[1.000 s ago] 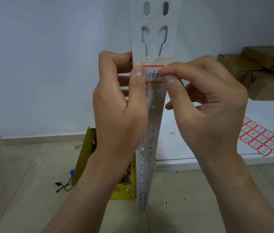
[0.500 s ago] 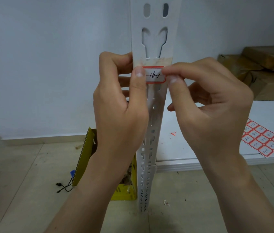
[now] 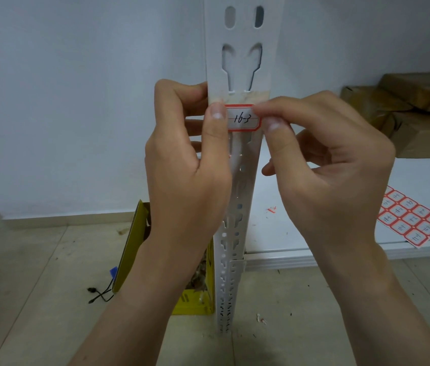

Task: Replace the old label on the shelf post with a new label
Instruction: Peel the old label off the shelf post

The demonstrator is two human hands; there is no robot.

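A white slotted shelf post (image 3: 237,62) stands upright in the middle of the view. A red-bordered white label (image 3: 242,119) reading "16-3" lies across the post, just below a strip of yellowish old glue residue (image 3: 242,97). My left hand (image 3: 187,165) wraps the post from the left, its thumb pressing the label's left end. My right hand (image 3: 322,165) pinches the label's right end between thumb and forefinger at the post's right edge.
A white shelf board (image 3: 340,207) extends right of the post, with a sheet of red-bordered labels (image 3: 411,220) on it and brown parcels (image 3: 406,107) behind. A yellow box (image 3: 134,247) of scraps and a black cable (image 3: 100,294) lie on the tiled floor.
My right fingers have slid rightwards along the label, uncovering the written "16-3". The left thumb has stayed on the label's left end.
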